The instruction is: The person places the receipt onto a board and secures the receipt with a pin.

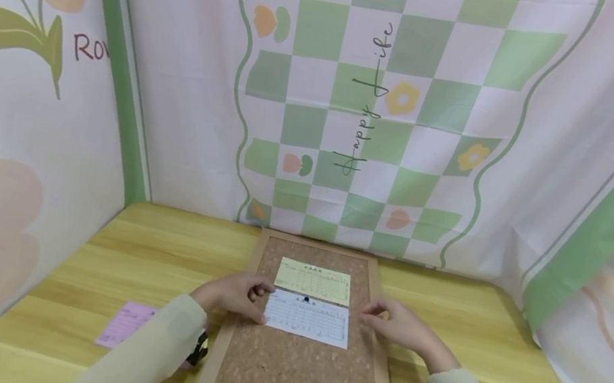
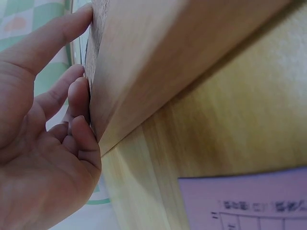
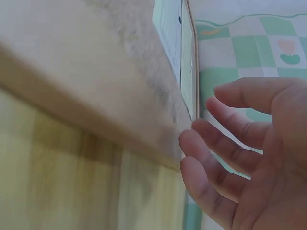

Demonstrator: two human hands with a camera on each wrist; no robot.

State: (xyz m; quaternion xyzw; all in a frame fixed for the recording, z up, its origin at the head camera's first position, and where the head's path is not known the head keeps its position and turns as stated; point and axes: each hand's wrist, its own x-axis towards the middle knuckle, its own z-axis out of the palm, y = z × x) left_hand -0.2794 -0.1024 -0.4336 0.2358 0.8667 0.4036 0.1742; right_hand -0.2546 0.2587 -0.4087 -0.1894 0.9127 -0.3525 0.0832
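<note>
A framed cork board (image 1: 304,379) lies on the wooden table. A yellow printed slip (image 1: 322,282) is on its upper part, and a white printed slip (image 1: 306,320) sits directly below. One dark pin (image 1: 306,299) shows at the white slip's top edge. My left hand (image 1: 235,293) spans the white slip's left edge, thumb by the lower corner and a finger by the upper one. Over the board's right frame hovers my right hand (image 1: 400,328), fingers loosely bent with nothing between them, as the right wrist view also shows.
A pink printed slip (image 1: 126,324) lies on the table left of the board, partly hidden by my left sleeve. Checkered fabric (image 1: 356,125) hangs behind the table (image 1: 479,331), with more printed fabric at both sides.
</note>
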